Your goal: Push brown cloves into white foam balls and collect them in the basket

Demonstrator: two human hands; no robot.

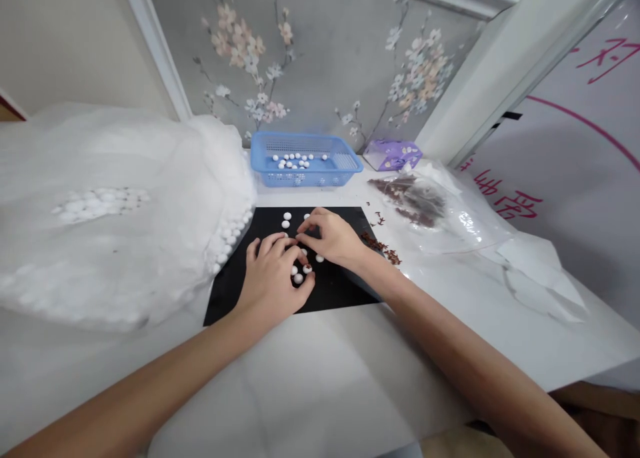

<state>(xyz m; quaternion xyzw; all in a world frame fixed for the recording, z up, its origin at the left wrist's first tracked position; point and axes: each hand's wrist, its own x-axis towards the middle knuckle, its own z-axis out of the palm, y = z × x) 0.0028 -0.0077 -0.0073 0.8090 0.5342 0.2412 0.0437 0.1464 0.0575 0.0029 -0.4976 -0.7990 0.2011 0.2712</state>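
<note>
My left hand (270, 278) rests over a black sheet (340, 288) with its fingers curved and spread. Between its thumb and index finger sits a small white ball (307, 269) with a brown piece on top. More white balls (299, 279) lie close beside the thumb. Just beyond, my right hand (327, 237) reaches in from the right, its thumb and index finger pinched near the left fingertips. What that pinch holds is too small to make out. Two white balls (287, 220) lie at the sheet's far side, and another ball (319, 259) is below the right hand.
A blue basket (306, 177) with several white balls stands behind the sheet. To the left bulges a large translucent bag (115, 245) of white balls. Loose brown pieces (383, 248) and a clear bag (450, 221) lie right; a purple packet (393, 155) sits behind.
</note>
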